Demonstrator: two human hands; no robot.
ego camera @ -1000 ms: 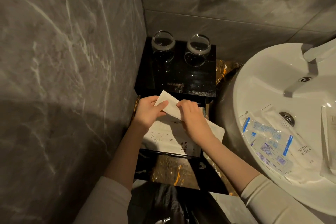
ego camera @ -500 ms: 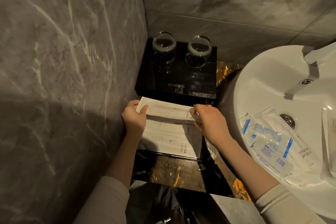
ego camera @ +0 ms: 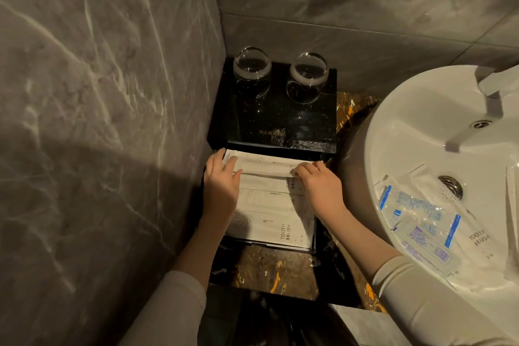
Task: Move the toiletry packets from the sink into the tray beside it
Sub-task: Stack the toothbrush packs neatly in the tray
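Observation:
A black tray (ego camera: 315, 233) beside the white sink (ego camera: 398, 126) holds several flat white packets lying side by side. The rearmost white packet (ego camera: 264, 167) lies at the tray's back edge. My left hand (ego camera: 222, 185) presses its left end with fairly straight fingers. My right hand (ego camera: 320, 185) presses its right end the same way. In the sink basin lie clear packets with blue print (ego camera: 415, 211) and a white toothbrush packet (ego camera: 477, 236), near the drain (ego camera: 450, 185).
Two upturned glasses (ego camera: 252, 70) (ego camera: 309, 74) stand on a black block (ego camera: 280, 123) behind the tray. Grey marble walls close in on the left and at the back. The tap (ego camera: 497, 87) overhangs the sink. A dark gold-veined counter (ego camera: 269, 270) lies below.
The white packet, held tilted above the tray a second ago, now lies flat at the tray's back. Both hands have moved apart to its ends and lowered onto it.

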